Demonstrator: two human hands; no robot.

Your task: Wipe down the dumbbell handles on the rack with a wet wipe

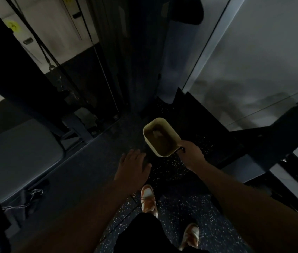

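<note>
The room was dim, with a dark speckled floor [190,212] and a padded bench [18,161] at the left. The right hand [192,154] gripped the rim of a pale tub [161,136] holding a small pale wipe [156,133]. The left hand [133,166] hovered open and empty just beside the tub; dumbbells could not be made out.

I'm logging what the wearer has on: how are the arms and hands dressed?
Both forearms are bare, with no sleeves in view. The left hand and right hand wear no gloves. No watch or rings can be made out, though the picture is dim.

hands: 2 [133,166] [192,156] | tub: 1 [160,136] | shoes: 2 [148,199] [190,236] | bench: 1 [16,157]
</note>
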